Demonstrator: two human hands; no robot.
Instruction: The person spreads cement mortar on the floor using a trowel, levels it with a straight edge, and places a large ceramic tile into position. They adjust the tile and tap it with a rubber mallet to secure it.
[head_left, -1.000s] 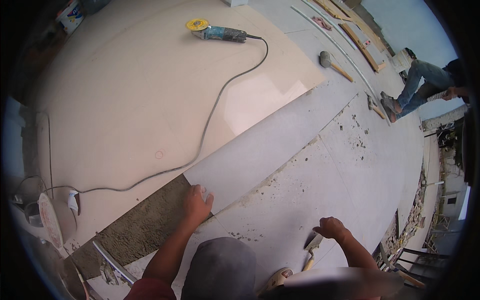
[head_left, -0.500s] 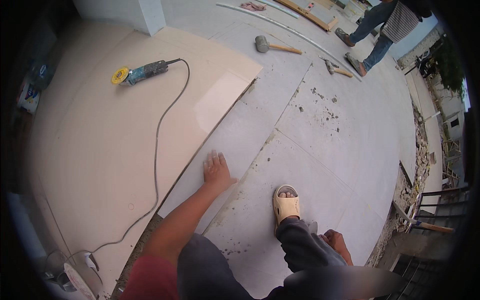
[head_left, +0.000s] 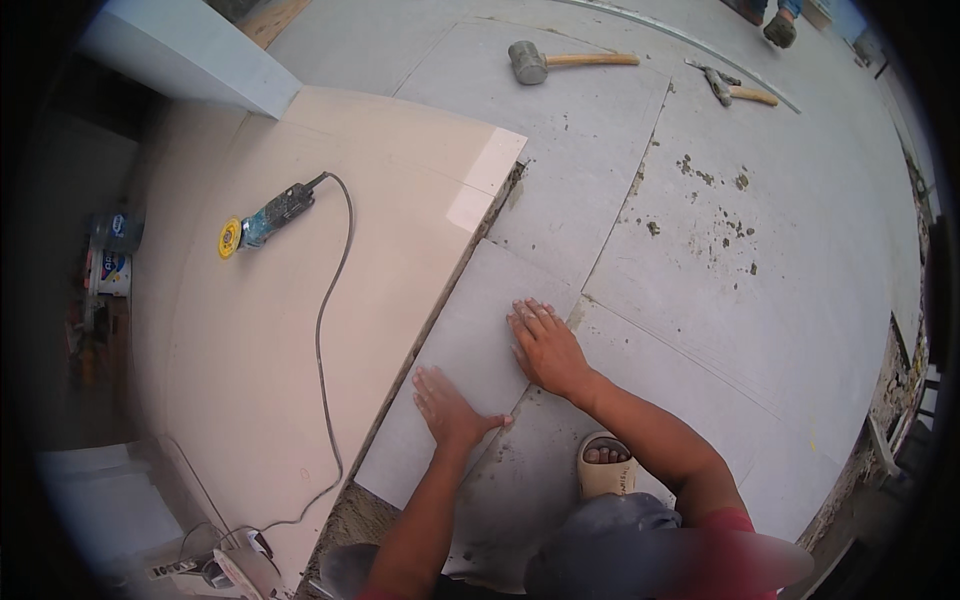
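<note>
From my remote seat, nearest first: beige open-toed sandal (head_left: 607, 478) on a bare foot, planted on grey floor tile to the right of the working strip; damp brown mortar bed (head_left: 358, 515) exposed at the near end of that strip.

Both bare hands are loose and palm-down, gripping nothing; the left hand (head_left: 452, 410) lies spread on the long matte grey tile (head_left: 470, 310), its thumb out toward the right-hand seam; the right hand (head_left: 548, 350) rests farther up, by the same seam, fingers on the tile. The tile lies between the smooth beige floor slabs (head_left: 250, 350) and the grey floor tiles (head_left: 700, 330); a dark gap runs along its left edge.

On the beige slabs, a blue-and-black angle grinder (head_left: 275, 215) with a yellow disc (head_left: 230, 238); its thin dark cord (head_left: 319, 350) loops back toward me.

Farther out, dark mortar crumbs (head_left: 738, 230) scattered on grey; grey-headed mallet (head_left: 528, 63) with a wooden handle; wooden-handled metal hammer (head_left: 742, 93) to its right; long pale metal strip (head_left: 700, 45) beyond; pale square column (head_left: 200, 50) at upper left; a co-worker's shod foot (head_left: 780, 30) at the top edge.
</note>
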